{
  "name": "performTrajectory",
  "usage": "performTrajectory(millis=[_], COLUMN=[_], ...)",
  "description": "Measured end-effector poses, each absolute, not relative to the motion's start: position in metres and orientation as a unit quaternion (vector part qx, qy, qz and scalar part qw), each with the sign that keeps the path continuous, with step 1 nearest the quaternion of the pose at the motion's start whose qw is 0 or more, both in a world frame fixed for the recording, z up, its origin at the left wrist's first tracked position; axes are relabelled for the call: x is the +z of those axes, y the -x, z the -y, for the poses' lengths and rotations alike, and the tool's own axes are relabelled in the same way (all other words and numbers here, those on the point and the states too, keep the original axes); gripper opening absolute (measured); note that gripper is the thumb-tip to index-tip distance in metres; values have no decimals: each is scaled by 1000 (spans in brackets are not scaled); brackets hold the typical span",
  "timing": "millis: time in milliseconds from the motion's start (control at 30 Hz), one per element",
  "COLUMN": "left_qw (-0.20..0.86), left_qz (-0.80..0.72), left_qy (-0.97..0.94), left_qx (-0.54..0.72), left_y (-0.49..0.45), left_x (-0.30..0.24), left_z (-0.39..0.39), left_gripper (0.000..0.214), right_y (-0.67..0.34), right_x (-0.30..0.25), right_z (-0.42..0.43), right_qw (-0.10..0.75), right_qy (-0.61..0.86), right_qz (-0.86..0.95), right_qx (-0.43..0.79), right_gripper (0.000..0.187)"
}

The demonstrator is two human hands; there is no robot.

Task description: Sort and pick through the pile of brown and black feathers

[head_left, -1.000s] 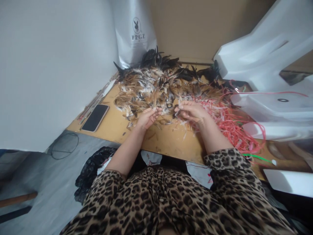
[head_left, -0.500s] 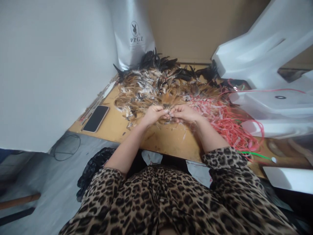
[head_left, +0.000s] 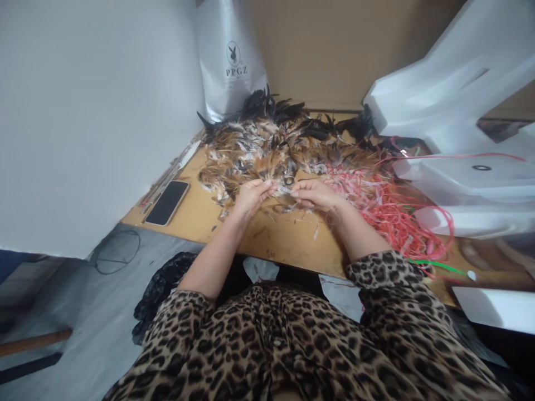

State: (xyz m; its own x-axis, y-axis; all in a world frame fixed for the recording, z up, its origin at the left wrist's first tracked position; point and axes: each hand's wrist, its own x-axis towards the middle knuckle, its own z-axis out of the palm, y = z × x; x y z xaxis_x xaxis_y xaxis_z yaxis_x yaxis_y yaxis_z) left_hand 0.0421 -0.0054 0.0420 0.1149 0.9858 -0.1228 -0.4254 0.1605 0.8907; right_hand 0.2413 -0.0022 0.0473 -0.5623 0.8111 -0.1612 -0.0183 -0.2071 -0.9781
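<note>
A big heap of brown, white and black feathers [head_left: 271, 147] covers the far half of a wooden table [head_left: 288, 239]. My left hand [head_left: 251, 197] rests at the heap's near edge, its fingers pinched together on a small bunch of feathers. My right hand [head_left: 315, 195] sits a little to the right, fingers curled and pinching the same pale bunch. A small dark ring [head_left: 288, 180] lies just beyond the fingertips of both hands.
A tangle of red strips [head_left: 393, 214] spreads right of my right hand. A dark phone [head_left: 168, 203] lies on the table's left. A silver bag [head_left: 232, 61] stands at the back. White foam blocks [head_left: 455, 111] crowd the right side.
My hands came together over the feather bunch half a second ago and have now drawn slightly apart again. The view has shifted a little.
</note>
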Motion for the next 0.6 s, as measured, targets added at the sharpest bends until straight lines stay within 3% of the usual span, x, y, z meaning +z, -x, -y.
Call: performTrajectory(millis=[233,600], left_qw=[539,777], left_qz=[-463,-310], left_qy=[-463,-443], left_qx=[530,322], left_y=[-30,-39], left_x=[61,52], left_z=[10,11], left_gripper=[22,21], right_y=[-242,-248], right_x=[64,61], right_z=[7,4], right_qw=[326,309], right_qy=[467,389], right_qz=[587,667], right_qx=[576,555], right_gripper=[30,31])
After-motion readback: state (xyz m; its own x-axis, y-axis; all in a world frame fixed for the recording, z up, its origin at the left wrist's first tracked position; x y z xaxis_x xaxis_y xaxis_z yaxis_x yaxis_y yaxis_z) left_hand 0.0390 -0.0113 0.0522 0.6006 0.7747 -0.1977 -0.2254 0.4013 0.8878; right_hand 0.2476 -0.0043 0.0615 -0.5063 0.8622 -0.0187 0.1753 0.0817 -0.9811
